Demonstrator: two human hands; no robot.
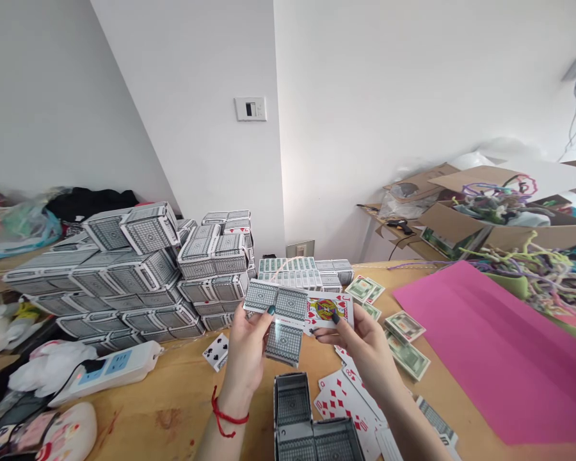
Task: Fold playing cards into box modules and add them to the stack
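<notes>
The left hand [247,342] and the right hand [365,339] are both raised just beyond the L-shaped card box [336,438], which stands open-topped on the wooden surface [173,416]; the left fingers grasp a grey-backed card piece [288,304], thumb pressed on its face, with one panel hanging down toward the L-shaped card box; the right fingers pinch a jack of hearts [324,310], thumb on its face, held up beyond the box and a little to its right; the jack meets the right end of the card piece, though I cannot tell whether the two are joined.

A red string bracelet [230,417] circles the left wrist, left of the L-shaped card box; face-up diamond cards [338,398] lie spread just to its right, partly under the right forearm; green-printed cards [408,355] lie farther to its right, short of a large pink sheet [499,358]; a spade card [216,352] lies beyond it to the left; stacked grey card blocks [110,275] rise farther back on that side, behind a white power strip [125,368]; an open cardboard box [496,237] and tangled yarn [537,272] sit far beyond it to the right.
</notes>
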